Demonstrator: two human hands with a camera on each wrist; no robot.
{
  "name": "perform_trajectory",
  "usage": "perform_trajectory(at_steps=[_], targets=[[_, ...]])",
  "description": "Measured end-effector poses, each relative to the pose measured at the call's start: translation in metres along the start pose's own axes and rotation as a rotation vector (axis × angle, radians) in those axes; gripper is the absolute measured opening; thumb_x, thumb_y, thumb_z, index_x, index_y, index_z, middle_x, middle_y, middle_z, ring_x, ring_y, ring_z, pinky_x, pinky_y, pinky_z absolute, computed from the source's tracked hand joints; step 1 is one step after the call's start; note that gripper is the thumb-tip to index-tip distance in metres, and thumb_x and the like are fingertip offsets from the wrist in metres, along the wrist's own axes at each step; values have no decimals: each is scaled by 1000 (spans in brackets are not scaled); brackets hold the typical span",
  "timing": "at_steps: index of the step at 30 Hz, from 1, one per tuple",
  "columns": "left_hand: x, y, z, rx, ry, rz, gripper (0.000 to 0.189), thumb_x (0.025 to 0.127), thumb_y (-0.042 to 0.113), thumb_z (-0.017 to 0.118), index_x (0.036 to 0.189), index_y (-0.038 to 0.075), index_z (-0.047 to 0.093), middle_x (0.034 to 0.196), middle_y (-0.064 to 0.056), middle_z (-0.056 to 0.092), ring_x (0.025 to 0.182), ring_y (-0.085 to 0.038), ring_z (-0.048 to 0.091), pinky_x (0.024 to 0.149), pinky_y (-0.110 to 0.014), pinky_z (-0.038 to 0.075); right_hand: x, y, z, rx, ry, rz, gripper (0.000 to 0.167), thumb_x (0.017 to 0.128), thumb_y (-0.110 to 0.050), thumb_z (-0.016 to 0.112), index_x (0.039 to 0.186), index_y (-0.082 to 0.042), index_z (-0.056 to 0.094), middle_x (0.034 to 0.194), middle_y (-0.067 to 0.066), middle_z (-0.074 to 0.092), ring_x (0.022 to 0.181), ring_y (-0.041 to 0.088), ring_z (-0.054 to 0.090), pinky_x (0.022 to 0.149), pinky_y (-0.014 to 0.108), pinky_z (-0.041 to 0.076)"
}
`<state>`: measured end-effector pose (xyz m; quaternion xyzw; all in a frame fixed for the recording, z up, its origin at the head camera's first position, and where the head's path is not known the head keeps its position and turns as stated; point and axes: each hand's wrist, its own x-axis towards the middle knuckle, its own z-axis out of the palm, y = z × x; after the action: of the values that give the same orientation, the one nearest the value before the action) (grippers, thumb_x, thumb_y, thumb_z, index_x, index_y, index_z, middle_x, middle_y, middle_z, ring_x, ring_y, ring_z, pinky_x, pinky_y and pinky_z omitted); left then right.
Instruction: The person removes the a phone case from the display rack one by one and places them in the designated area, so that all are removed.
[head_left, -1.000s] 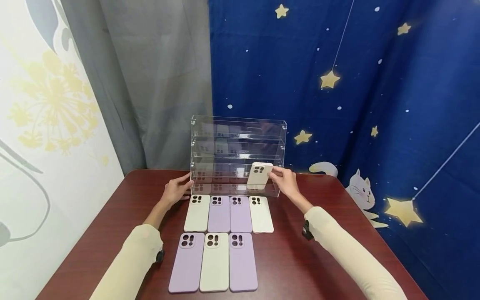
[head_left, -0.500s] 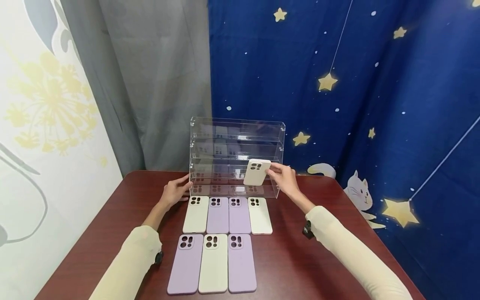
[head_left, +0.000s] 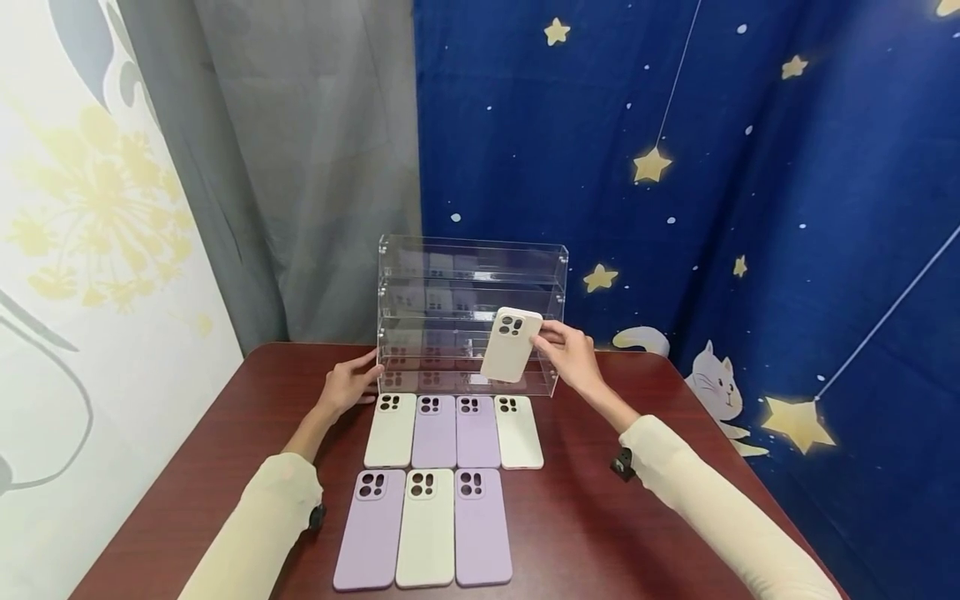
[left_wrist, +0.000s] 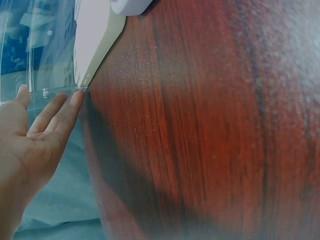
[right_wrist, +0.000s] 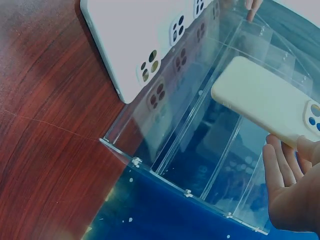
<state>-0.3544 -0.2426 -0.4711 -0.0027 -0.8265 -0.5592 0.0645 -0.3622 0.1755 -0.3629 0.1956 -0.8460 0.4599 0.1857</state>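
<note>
A cream phone case (head_left: 512, 346) is pinched along its right edge by my right hand (head_left: 572, 357). It hangs slightly tilted in front of the lower tiers of a clear acrylic display rack (head_left: 472, 275). In the right wrist view the same phone case (right_wrist: 265, 97) hovers over the rack, apart from its shelves. At the rack's lower left side my left hand (head_left: 349, 383) rests against the side panel. The left wrist view shows that hand (left_wrist: 42, 135) with its fingers extended, fingertips at the rack's edge.
Directly before the rack lies a row of cream and purple phone cases (head_left: 477, 433). Nearer the front lie two purple cases with a cream case (head_left: 426, 529) between them. The dark red table (head_left: 600, 517) has curtains (head_left: 525, 125) behind it.
My right hand has raised the cream phone case out of the rack's lower tier and brought it slightly left and nearer. My left hand has stayed at the rack's side.
</note>
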Motion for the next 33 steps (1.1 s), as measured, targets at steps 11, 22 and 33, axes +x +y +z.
perform_trajectory(at_steps=[11,22,33], targets=[[0,-3,0,0,5,2,57,106,31,63,159,18,45,129,-28,67,110,-41,71,79,-42,65,-17,-5,-7,31,-73,0,39,97,-12,76,134,-2,66,102,17,79,83,27,78,69,28,64],[3,-1,0,10,8,-9,57,106,31,64,159,18,46,128,-26,68,109,-40,72,78,-41,66,-30,-3,-14,7,-143,10,44,97,-13,76,138,-1,63,103,17,79,84,27,79,66,18,57],[2,-1,0,4,7,10,58,106,33,64,158,17,46,129,-27,67,110,-40,72,79,-42,65,-49,-3,-15,27,-217,50,41,95,-8,77,132,2,65,102,19,78,80,28,78,65,27,64]])
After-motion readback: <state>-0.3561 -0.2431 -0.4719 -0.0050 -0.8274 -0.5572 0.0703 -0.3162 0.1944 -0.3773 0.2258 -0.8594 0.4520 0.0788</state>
